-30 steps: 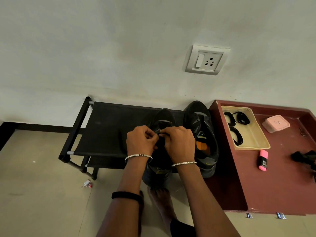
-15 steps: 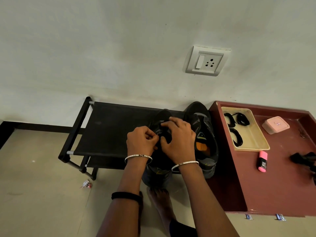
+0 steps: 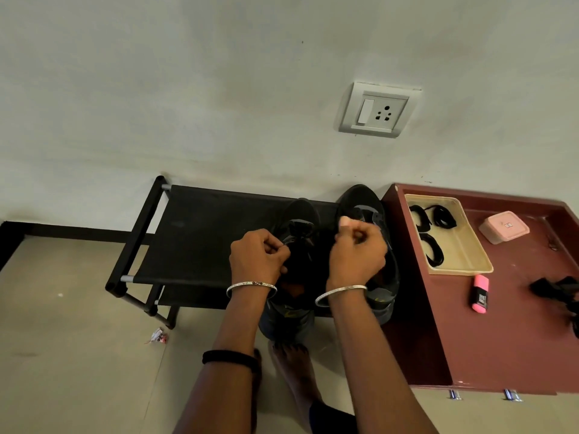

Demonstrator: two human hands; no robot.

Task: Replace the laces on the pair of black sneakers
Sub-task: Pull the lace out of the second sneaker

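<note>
Two black sneakers stand side by side on a black fabric rack (image 3: 200,233), toes toward the wall. My left hand (image 3: 257,255) pinches a black lace beside the tongue of the left sneaker (image 3: 300,213), where a knotted lace (image 3: 301,229) sits. My right hand (image 3: 357,249) is curled tight over the right sneaker (image 3: 357,198), drawn away from the knot. The strand it grips is hard to make out against the dark shoes. Spare black laces (image 3: 434,249) lie coiled in a beige tray (image 3: 470,245).
The tray sits on a maroon table (image 3: 517,339) to the right, with a pink box (image 3: 503,227), a pink highlighter (image 3: 480,294) and a black object (image 3: 557,289). A wall socket (image 3: 377,111) is above. My bare foot (image 3: 294,364) is below the rack.
My right hand has left the knot on the left sneaker and moved right, over the right sneaker, closing into a fist. My left hand has stayed in place, still pinching.
</note>
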